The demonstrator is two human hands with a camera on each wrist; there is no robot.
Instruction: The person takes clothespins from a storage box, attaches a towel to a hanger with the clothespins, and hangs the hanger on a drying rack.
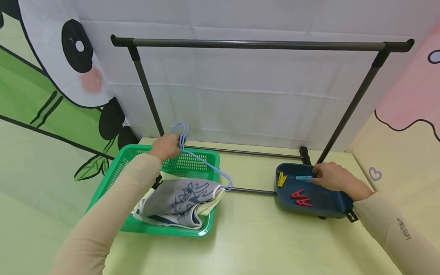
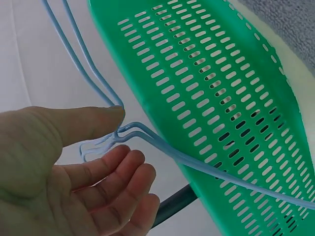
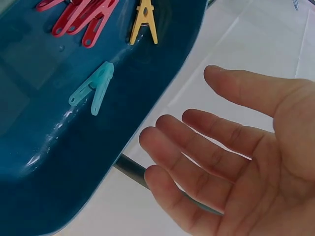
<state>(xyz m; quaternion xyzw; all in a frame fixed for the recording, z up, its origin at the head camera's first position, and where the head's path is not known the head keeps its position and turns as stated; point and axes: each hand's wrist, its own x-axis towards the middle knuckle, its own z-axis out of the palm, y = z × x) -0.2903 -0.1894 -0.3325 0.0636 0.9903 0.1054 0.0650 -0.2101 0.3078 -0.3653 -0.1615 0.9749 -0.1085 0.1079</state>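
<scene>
My left hand [image 1: 166, 147] pinches blue wire clothes hangers [image 2: 120, 129] at the neck, thumb against the fingers, over the back of a green basket [image 1: 209, 225]. In the basket lie a folded grey towel [image 1: 172, 196] with a dark printed pattern and pale cloth. One end of the hangers reaches down to the towel's right side. My right hand [image 1: 335, 177] hovers by the back right rim of a dark blue tray [image 1: 330, 208], fingers relaxed and nothing in them. Inside the tray are a light blue clothespin [image 3: 94, 87], red clothespins [image 1: 301, 198] and a yellow clothespin [image 1: 282, 178].
A dark metal rack stands behind, its top bar [image 1: 258, 44] high across the view and its posts [image 1: 354, 105] slanting down on both sides. A lower rail [image 1: 252, 191] runs between basket and tray over the pale green table [image 1: 247, 236]. Printed cloth [image 1: 240, 114] hangs behind.
</scene>
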